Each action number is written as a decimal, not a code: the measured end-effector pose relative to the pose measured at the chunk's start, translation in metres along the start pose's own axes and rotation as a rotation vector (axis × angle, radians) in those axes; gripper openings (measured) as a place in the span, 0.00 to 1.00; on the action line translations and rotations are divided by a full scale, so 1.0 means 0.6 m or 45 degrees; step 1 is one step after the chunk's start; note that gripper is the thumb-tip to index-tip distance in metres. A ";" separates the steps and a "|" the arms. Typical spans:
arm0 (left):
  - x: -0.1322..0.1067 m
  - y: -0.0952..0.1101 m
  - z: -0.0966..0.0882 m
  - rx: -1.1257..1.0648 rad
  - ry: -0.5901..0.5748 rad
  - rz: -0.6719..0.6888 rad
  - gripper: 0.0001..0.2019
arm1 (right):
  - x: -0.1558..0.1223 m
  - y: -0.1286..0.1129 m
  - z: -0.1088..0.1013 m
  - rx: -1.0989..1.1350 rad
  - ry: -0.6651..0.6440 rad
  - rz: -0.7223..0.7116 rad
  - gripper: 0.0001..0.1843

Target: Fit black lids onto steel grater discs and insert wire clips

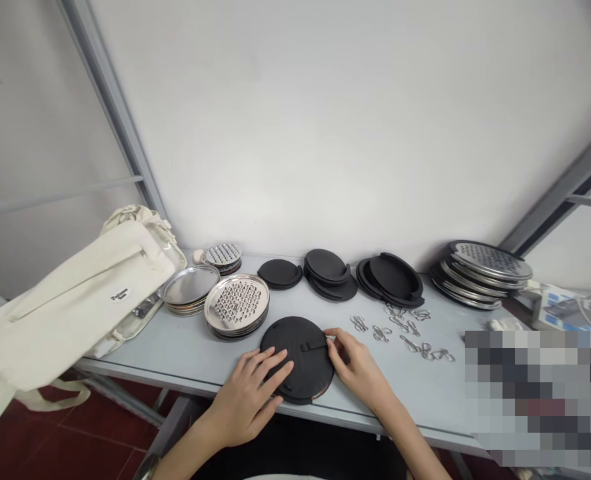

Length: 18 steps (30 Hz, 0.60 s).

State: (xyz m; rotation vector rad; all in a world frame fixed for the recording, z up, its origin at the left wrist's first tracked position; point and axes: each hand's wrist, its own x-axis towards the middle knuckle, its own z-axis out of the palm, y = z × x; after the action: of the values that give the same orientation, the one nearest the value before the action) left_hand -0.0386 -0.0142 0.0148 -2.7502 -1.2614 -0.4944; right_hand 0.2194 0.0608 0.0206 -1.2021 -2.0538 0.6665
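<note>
**First speaker:** Your left hand [248, 400] lies flat on the black round cover [295, 360], its grip apart, while your right hand [358, 367] curls its fingertips [332, 341] against the rim. I can't tell if that grip is clamped. What's the risk?

**Second speaker:** The cover sits close to the near edge of the desk [140, 357]. If your right hand pulls hard while your left presses unevenly, it could tip or slide over that edge. Its small strap [311, 346] could also snag your fingers.

**First speaker:** And beyond it?

**Second speaker:** Just past your right hand lie loose wire clips [400, 330]; a careless sweep of your wrist could scatter them. Farther left, the stacked round graters [236, 303] could topple if your elbow or the cover knocks them. The black covers [328, 273] along the back are less exposed, and so is the grater stack [480, 273] at the right.
</note>
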 end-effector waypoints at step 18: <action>0.001 -0.003 -0.004 -0.114 -0.026 -0.020 0.27 | 0.001 0.013 -0.002 0.210 0.185 0.004 0.13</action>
State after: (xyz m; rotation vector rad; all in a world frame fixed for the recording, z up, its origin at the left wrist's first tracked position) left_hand -0.0403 -0.0128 0.0170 -2.8271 -1.2973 -0.5384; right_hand 0.2243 0.0647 0.0162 -1.1252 -1.8404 0.7135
